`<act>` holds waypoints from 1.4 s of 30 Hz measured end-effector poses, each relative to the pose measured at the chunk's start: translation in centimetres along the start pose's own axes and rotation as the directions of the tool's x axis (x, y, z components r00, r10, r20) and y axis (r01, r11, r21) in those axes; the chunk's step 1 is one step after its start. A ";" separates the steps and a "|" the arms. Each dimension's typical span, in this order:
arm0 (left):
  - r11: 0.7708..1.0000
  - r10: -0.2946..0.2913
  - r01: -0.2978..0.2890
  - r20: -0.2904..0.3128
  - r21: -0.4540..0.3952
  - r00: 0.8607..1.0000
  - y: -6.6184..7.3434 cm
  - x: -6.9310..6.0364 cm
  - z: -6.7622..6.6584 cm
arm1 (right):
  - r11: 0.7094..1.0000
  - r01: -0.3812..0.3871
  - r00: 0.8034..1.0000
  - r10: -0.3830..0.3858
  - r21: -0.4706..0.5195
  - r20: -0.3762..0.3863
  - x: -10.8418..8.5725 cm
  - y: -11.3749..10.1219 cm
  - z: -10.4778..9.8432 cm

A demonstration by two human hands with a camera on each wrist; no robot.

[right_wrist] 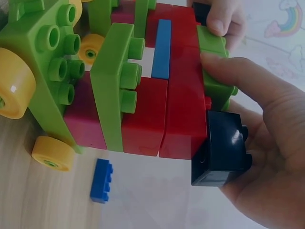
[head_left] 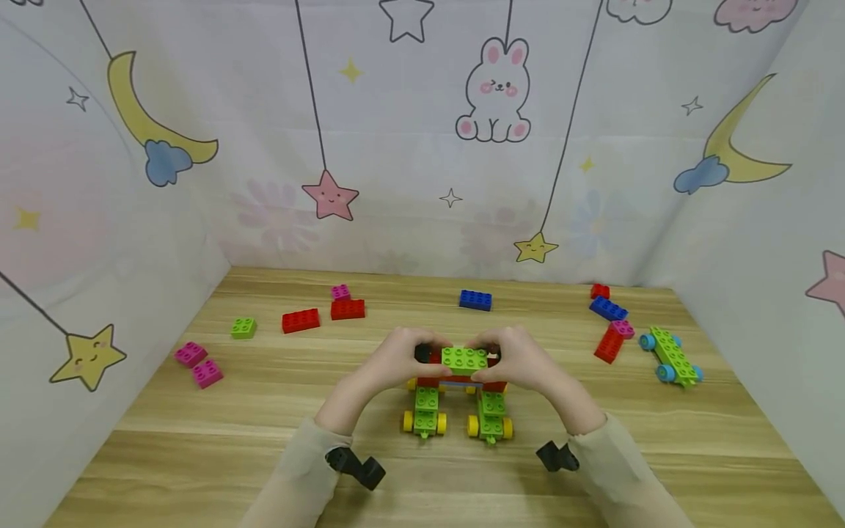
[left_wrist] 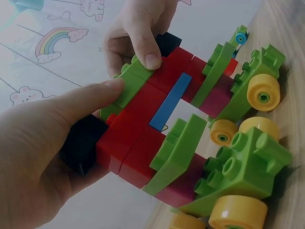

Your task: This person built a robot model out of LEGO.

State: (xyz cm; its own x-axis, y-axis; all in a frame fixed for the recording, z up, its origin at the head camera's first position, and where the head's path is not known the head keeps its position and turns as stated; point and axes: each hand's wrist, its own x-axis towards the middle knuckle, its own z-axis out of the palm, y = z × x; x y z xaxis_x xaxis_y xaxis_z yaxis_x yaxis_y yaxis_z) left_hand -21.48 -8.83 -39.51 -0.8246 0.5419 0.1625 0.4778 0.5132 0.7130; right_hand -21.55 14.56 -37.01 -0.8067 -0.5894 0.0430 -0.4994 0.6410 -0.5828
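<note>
Two green bases with yellow wheels (head_left: 425,422) (left_wrist: 263,93) carry a built block structure (head_left: 429,381). Above them are magenta bricks (left_wrist: 178,188), green studded pieces (right_wrist: 112,86) and red bricks (right_wrist: 186,95), with a blue piece (left_wrist: 170,102) between the sides. Green bricks (head_left: 465,359) top the middle; a black brick (right_wrist: 221,148) sits at each end. My left hand (head_left: 403,359) grips the left end, thumb on the green, fingers around the black brick. Opposite it, my right hand (head_left: 524,359) holds the right end likewise, its thumb against the green in the right wrist view.
Loose red bricks (head_left: 300,320), magenta bricks (head_left: 207,374) and a small green brick (head_left: 243,328) lie at left. A blue brick (head_left: 475,300) is behind the structure. At right are more bricks (head_left: 609,308) and a green base with blue wheels (head_left: 672,357). Printed cloth surrounds the table (head_left: 264,469).
</note>
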 end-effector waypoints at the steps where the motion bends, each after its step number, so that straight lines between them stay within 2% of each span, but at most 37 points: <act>1: 1.000 0.005 -0.005 -0.001 0.000 1.000 0.0 0.0 0.0 | 1.000 0.000 1.000 0.000 0.006 0.004 0.0 0.0 0.0; 6: 1.000 0.005 -0.005 0.006 0.000 1.000 0.2 0.0 0.0 | 1.000 0.012 1.000 -0.013 0.025 0.027 0.0 0.1 -0.3; 22: 1.000 0.012 -0.012 -0.001 0.002 1.000 0.0 0.0 0.0 | 0.991 0.123 0.991 -0.121 -0.051 0.049 0.0 0.0 -0.9; 27: 1.000 0.002 -0.002 0.005 -0.012 1.000 -0.1 0.0 0.1 | 0.987 0.158 0.986 -0.158 0.004 0.046 0.2 0.6 -1.4; 30: 1.000 0.000 0.000 0.007 -0.016 1.000 -0.1 0.0 0.1 | 0.981 0.184 0.983 -0.184 0.058 -0.010 0.6 1.1 -2.2; 33: 1.000 -0.004 0.004 0.012 -0.018 1.000 -0.1 0.0 0.1 | 0.982 0.154 0.986 -0.145 0.106 -0.086 1.1 1.8 -3.2; 36: 1.000 -0.005 0.005 0.014 -0.017 1.000 -0.1 0.0 0.1 | 0.983 0.083 0.989 -0.061 0.162 -0.137 1.7 2.6 -4.1; 38: 1.000 -0.010 0.010 0.014 -0.016 1.000 -0.1 0.0 0.1 | 0.980 0.040 0.987 -0.009 0.194 -0.162 2.2 3.4 -4.3; 42: 1.000 -0.016 0.016 0.009 -0.012 1.000 -0.2 0.0 0.1 | 0.976 0.011 0.978 0.035 0.217 -0.207 3.3 5.1 -4.3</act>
State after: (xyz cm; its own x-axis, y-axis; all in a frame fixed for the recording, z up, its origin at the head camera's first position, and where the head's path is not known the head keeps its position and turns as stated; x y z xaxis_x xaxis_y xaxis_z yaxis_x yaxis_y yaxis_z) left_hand -21.52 -8.87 -39.67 -0.8291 0.5399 0.1449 0.4610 0.5137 0.7236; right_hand -28.06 18.01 -36.32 -0.8714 -0.4525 0.1894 -0.4279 0.5126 -0.7444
